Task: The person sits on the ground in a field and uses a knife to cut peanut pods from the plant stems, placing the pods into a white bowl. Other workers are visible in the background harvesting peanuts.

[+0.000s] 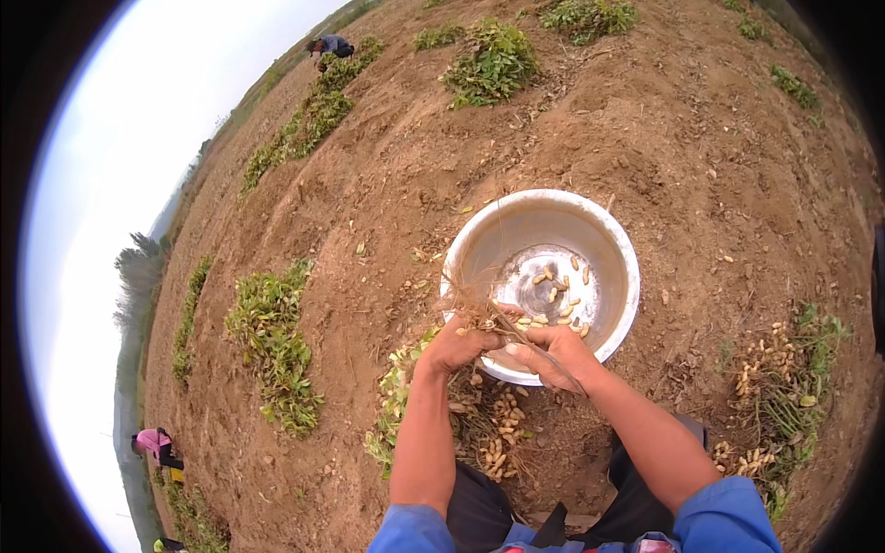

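Observation:
My left hand (458, 345) is closed round the rooty end of a pulled peanut plant (475, 302), at the near left rim of a round metal basin (619, 267). Close beside it, my right hand (556, 358) grips the same plant, whose thin stem runs down past my wrist. Several loose peanuts (550, 274) lie on the basin's floor, more of them near my fingers. What sits between my fingertips is partly hidden. Below my hands, a heap of uprooted plants with peanuts (502, 429) rests on the soil.
Another pile of peanut plants (779, 387) lies to my right. Leafy heaps (277, 341) stand to the left and further up the slope (490, 63). A bent-over person (330, 46) is far off, and a person in pink (157, 444) is at far left.

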Demonstrator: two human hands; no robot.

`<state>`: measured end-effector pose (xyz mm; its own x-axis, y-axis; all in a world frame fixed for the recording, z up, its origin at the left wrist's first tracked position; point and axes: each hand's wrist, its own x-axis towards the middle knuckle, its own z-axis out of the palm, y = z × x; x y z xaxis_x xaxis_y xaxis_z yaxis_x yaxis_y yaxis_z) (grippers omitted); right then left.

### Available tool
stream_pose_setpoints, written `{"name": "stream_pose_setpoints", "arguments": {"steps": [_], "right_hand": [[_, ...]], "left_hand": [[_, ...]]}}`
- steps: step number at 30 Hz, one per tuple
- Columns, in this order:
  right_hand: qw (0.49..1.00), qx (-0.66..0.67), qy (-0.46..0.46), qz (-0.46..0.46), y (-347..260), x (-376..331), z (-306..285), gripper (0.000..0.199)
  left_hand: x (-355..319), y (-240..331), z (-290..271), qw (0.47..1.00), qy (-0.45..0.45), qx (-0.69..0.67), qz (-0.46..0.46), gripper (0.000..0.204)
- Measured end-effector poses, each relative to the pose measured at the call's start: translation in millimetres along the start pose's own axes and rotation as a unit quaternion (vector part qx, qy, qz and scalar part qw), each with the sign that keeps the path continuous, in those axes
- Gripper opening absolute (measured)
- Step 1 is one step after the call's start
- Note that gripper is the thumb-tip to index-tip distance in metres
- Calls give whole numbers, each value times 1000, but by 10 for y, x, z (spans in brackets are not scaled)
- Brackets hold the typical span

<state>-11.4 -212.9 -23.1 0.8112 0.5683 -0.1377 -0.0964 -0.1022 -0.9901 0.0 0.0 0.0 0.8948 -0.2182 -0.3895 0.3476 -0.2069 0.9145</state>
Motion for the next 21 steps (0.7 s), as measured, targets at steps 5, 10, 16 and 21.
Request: {"name": "stream_pose_setpoints", "arguments": {"steps": [5, 10, 16, 21], "right_hand": [[931, 340, -67, 113, -163, -91, -32, 45], [999, -28, 6, 36, -54, -32, -16, 38], [941, -290, 149, -89, 25, -31, 13, 44], [961, -241, 120, -60, 141, 1, -25, 39]], "left_hand": [[-21, 58, -20, 998, -39, -26, 39, 52], [31, 45, 10, 993, -55, 84, 66, 52], [158, -191, 66, 961, -65, 261, 69, 44], [60, 93, 195, 947, -50, 310, 62, 41]]}}
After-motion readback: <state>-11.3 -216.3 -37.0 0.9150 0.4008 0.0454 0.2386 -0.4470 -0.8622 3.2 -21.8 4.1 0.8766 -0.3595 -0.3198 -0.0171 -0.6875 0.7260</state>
